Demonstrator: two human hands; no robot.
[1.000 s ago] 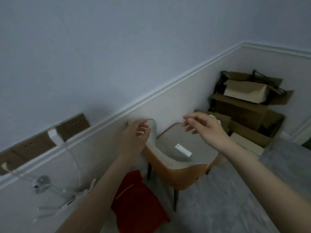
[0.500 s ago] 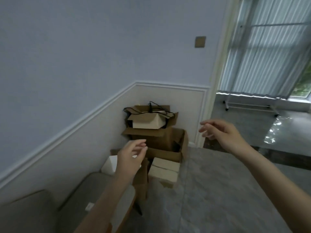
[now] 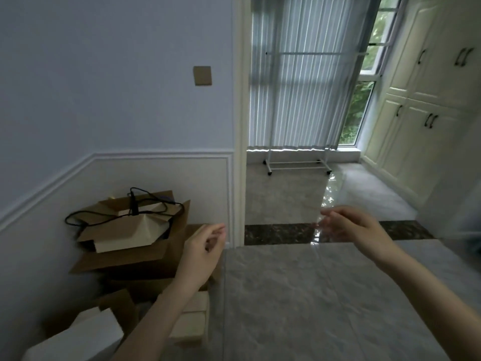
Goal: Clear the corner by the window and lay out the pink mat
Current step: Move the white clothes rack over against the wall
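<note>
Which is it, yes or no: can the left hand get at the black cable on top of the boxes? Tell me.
Probably yes. The left hand hangs empty, its fingers loosely curled, just right of the stacked cardboard boxes. The black cable lies exposed on top, and nothing stands between them. It would need a short reach to the left.

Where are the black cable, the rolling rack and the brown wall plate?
black cable point(image 3: 134, 204): head view, on its dark plug atop the boxes.
rolling rack point(image 3: 296, 161): head view, its lower crossbar.
brown wall plate point(image 3: 202, 75): head view, its centre.

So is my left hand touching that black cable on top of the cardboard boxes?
Apart. The head view shows the left hand held in the air, holding nothing, with brown cardboard plainly showing between it and the thin black cable lying on the stacked cardboard boxes.
</note>
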